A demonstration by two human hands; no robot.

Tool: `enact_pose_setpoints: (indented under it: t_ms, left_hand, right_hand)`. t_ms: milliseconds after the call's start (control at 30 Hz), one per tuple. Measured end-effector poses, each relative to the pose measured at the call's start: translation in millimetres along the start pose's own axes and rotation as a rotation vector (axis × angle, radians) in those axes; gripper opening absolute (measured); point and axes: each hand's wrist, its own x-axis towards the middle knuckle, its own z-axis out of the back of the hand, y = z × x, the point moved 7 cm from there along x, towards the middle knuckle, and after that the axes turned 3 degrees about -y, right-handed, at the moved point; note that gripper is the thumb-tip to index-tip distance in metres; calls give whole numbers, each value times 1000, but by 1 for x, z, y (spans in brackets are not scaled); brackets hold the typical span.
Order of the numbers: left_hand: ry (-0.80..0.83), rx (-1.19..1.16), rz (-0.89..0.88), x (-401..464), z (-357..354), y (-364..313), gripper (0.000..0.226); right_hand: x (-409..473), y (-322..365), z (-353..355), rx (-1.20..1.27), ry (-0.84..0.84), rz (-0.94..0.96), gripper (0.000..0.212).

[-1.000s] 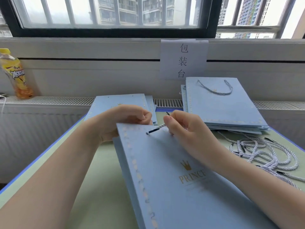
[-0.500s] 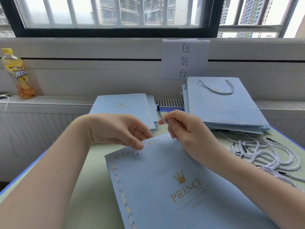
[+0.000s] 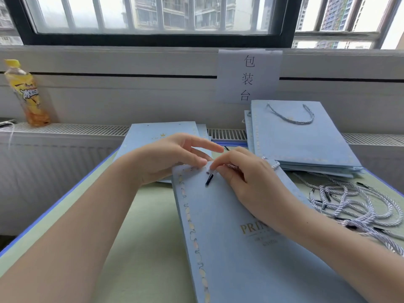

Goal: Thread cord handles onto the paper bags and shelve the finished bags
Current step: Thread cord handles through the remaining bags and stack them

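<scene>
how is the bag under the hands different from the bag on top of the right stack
The bag under the hands lies near on the table with only a black cord tip poking out of a hole; the top bag of the right stack carries a full cord handle looped across it. The near bag shows its gold PRINCE print; no print is readable on the stacked one. Both are light blue with a patterned border.

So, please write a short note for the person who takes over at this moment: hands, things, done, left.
Left hand pinches the top edge of the flat light-blue paper bag. Right hand pinches the grey-white twisted cord at the bag's hole; its black tip lies on the bag's face.
Unthreaded bags behind the left hand; finished stack at back right; loose cords on the right.
Left: finish this handle, remaining bags, shelving.
</scene>
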Motion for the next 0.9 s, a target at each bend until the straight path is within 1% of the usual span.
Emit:
enact_pose_setpoints:
  t_ms: [33,100,200,300,400,500,633,767,900]
  left_hand:
    - [23,-62,9,-2,1,-1,47]
    - [52,-146,11,-4,2,-3,52]
    - [65,-137,-10,-5,0,-7,54]
    - [25,-95,-33,-4,0,-10,51]
    - [-25,-30,-54,-3,0,-13,49]
    - [-60,11,-53,-2,2,-12,49]
    - [-64,-54,-33,-2,3,-9,47]
    - [-101,-89,-46,-2,4,-11,44]
    - [-112,-103,-37,-1,5,-9,49]
  right_hand:
    - [1,-1,3,7,-11,-27,9]
    - [2,-4,10,22,-33,-89,6]
    - [4,-7,19,51,-90,-138,11]
    - [5,0,24,73,-147,-79,11]
    - [6,7,21,40,-158,23,13]
    - [6,9,17,-13,-162,85,15]
    - [6,15,16,-130,-181,144,15]
    - [7,19,16,-154,-154,168,16]
    - [6,25,16,-261,-149,261,11]
